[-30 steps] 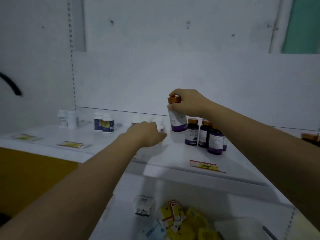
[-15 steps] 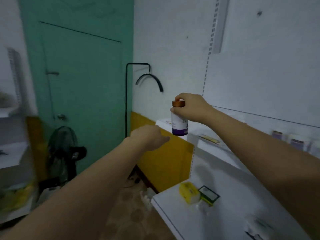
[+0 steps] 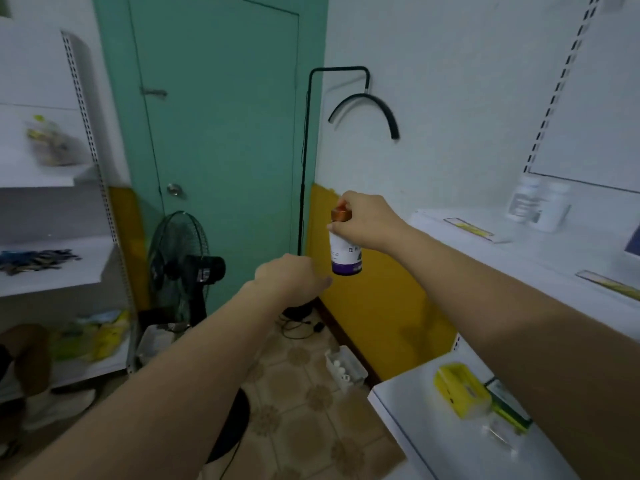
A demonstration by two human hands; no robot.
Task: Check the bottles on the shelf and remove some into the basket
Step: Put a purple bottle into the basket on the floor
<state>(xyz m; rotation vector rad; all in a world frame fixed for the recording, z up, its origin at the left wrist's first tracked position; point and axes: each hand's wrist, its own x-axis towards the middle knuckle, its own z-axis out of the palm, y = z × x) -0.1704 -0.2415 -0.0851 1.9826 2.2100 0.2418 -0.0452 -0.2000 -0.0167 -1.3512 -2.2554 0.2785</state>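
Head view: right hand (image 3: 367, 220) grips the bottle (image 3: 346, 256) at its orange cap (image 3: 341, 214); left hand (image 3: 287, 275) just below-left of the bottle, fingers hidden, grip unclear.

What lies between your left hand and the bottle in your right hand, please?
Nothing: the head view shows a narrow bare gap between the left hand and the bottle, which the right hand holds.

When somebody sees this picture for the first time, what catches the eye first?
The right hand holds a white bottle with an orange cap by its top, in the middle, before the yellow wall. Behind stands a large green door, with a black fan on the floor before it.
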